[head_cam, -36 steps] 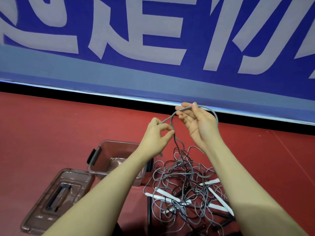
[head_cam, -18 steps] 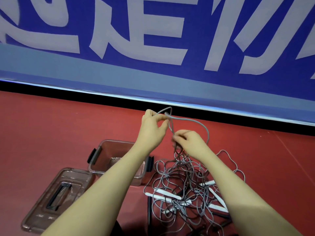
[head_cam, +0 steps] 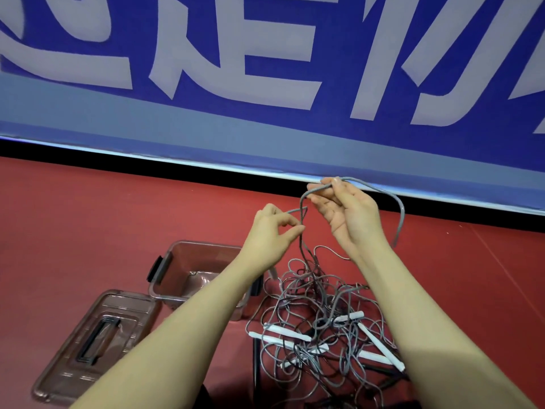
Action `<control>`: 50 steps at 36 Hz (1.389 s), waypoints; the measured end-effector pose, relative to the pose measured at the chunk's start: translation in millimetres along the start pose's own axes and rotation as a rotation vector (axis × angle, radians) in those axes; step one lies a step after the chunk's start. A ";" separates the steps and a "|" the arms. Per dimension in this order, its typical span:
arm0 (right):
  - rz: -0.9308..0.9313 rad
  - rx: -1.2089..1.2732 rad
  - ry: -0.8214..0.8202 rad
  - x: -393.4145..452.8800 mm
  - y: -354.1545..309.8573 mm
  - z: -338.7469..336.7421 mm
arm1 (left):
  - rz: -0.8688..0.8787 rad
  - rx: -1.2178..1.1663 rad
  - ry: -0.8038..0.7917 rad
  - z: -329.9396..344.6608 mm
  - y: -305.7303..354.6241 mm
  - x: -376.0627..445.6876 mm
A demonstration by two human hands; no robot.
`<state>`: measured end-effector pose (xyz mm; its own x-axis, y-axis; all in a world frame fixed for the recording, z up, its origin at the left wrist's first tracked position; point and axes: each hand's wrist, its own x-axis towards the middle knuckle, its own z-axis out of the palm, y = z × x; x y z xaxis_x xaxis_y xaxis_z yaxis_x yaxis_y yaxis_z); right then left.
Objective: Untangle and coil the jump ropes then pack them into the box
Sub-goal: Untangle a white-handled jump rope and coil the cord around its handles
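Right hand (head_cam: 351, 214) has risen from the tangle since half a second ago, lifting a grey strand (head_cam: 380, 193) high.

Head view: I see its fingers pinching that strand, which arcs right and down; my left hand (head_cam: 272, 234) pinches the same rope lower, just beside. The jump ropes (head_cam: 321, 326) hang straight below onto red floor (head_cam: 88, 219), box (head_cam: 188, 267) left, lid (head_cam: 94, 338) nearer, blue banner behind.

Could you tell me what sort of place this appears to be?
Probably an indoor sports hall: a red court floor, a blue banner with big white lettering along its edge, and jump ropes piled on it.
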<state>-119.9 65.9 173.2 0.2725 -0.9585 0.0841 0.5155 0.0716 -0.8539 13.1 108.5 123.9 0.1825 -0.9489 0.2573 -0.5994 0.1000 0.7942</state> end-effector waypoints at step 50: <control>0.057 -1.338 -0.191 -7.7 39.3 -35.8 | 0.049 -0.071 0.119 -4.1 28.7 7.8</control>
<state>-130.7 66.2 120.6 0.4312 -0.9022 0.0081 -0.6498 -0.3168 -0.6909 0.5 105.3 151.0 0.2481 -0.9006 0.3569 -0.5536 0.1705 0.8151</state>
